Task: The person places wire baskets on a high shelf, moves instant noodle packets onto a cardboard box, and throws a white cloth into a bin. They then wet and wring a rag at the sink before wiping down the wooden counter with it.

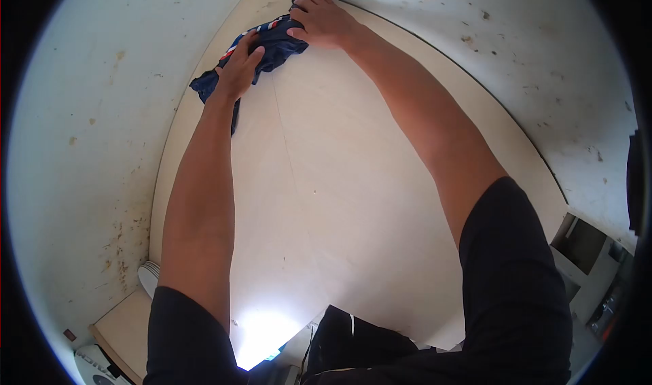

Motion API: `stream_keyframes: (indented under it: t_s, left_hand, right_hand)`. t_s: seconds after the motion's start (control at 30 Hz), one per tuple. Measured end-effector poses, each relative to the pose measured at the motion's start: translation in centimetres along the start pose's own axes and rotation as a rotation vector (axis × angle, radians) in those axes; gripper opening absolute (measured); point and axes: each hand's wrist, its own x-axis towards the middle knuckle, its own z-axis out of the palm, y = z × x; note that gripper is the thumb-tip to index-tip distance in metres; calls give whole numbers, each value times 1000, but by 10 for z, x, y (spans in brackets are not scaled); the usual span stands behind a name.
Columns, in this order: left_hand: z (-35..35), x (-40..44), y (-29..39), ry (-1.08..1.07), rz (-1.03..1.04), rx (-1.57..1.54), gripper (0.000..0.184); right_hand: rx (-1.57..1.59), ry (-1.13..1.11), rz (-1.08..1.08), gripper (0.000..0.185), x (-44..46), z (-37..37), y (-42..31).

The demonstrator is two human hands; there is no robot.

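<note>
A crumpled dark navy cloth garment [277, 45] with a red, white and blue striped band lies at the far end of a pale board surface [339, 161]. On its left part rests my left hand [238, 72], thumb apart from the fingers. Over the garment's upper right end my right hand [321, 23] lies with spread fingers, the thumb touching the dark fabric. Both arms are stretched forward. Part of the cloth is hidden under the hands, and one strip of it hangs down beside my left wrist.
Stained whitish walls [81, 113] rise close on the left and the right of the board, meeting at the far corner. A bright patch of light [265, 330] falls near the front edge. Grey equipment [591, 256] stands at the lower right, and a white device [102, 368] at the lower left.
</note>
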Motion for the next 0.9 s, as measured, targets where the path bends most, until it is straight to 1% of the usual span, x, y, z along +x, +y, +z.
stream_keyframes:
  t_s: [0.03, 0.1, 0.2, 0.3, 0.37, 0.43, 0.63, 0.7, 0.83, 0.9]
  left_hand:
    - [6, -6, -2, 19, 13, 177, 61]
    - [17, -26, 17, 55, 59, 529, 65]
    - [29, -53, 31, 38, 75, 592, 64]
    - [38, -90, 55, -4, 30, 663, 63]
    - [47, -116, 60, 9, 61, 694, 62]
    - [56, -152, 69, 27, 97, 737, 65]
    - [94, -270, 76, 170, 182, 698, 65]
    - [103, -311, 79, 175, 207, 692, 65]
    - [122, -394, 86, 134, 192, 656, 65]
    - [131, -438, 90, 108, 169, 623, 65]
  right_hand:
    - [7, 0, 27, 48, -10, -4, -6]
    - [10, 7, 90, 48, -27, -11, -15]
    - [1, -38, 131, 48, -55, -30, -25]
    - [-17, -113, 180, 44, -87, -58, -48]
    - [-36, -107, 205, 41, -108, -69, -67]
    - [-4, -110, 211, 39, -134, -83, -85]
    - [-34, -80, 254, 37, -229, -119, -159]
    - [-47, -92, 269, 37, -262, -133, -186]
    - [-55, -167, 324, 39, -331, -152, -237]
    - [-63, -137, 327, 37, -367, -162, -263]
